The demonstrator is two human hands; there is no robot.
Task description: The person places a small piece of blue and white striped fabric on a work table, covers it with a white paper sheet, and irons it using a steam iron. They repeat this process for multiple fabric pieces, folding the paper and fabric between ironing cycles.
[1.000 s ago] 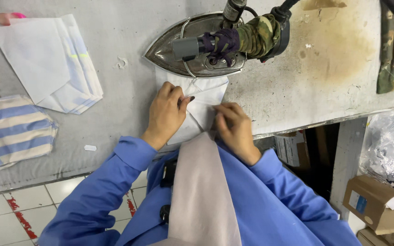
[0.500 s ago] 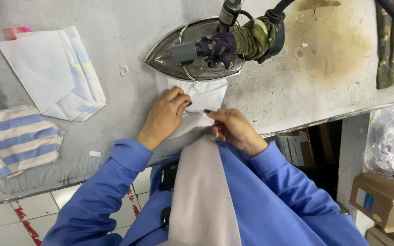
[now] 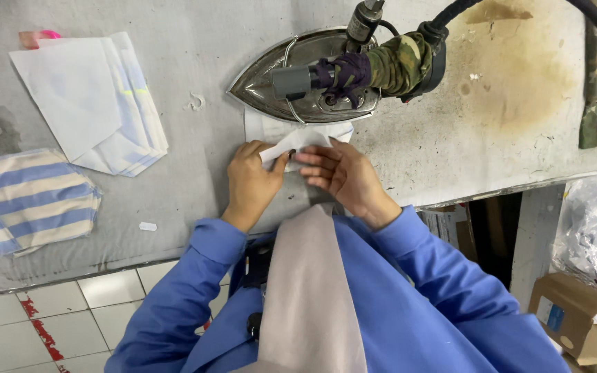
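A small white fabric piece (image 3: 297,137) lies on the grey ironing table (image 3: 195,186), just below a steel iron (image 3: 298,76). My left hand (image 3: 253,181) presses on the piece and pinches its folded edge with the thumb. My right hand (image 3: 343,176) holds the same edge from the right, fingers bent over the fold. The iron rests flat above both hands, its handle wrapped in camouflage cloth (image 3: 399,63). A hose and cable run off from the iron to the upper right.
A stack of white cut pieces (image 3: 91,103) lies at the upper left, a blue-striped stack (image 3: 32,200) at the left edge. A scorched brown patch (image 3: 519,76) marks the table's right part. Cardboard boxes (image 3: 575,318) and plastic bags (image 3: 595,228) stand on the floor at the right.
Both hands have moved up onto the white piece, closer to the iron, and are folding its edge. The iron has stayed in place.
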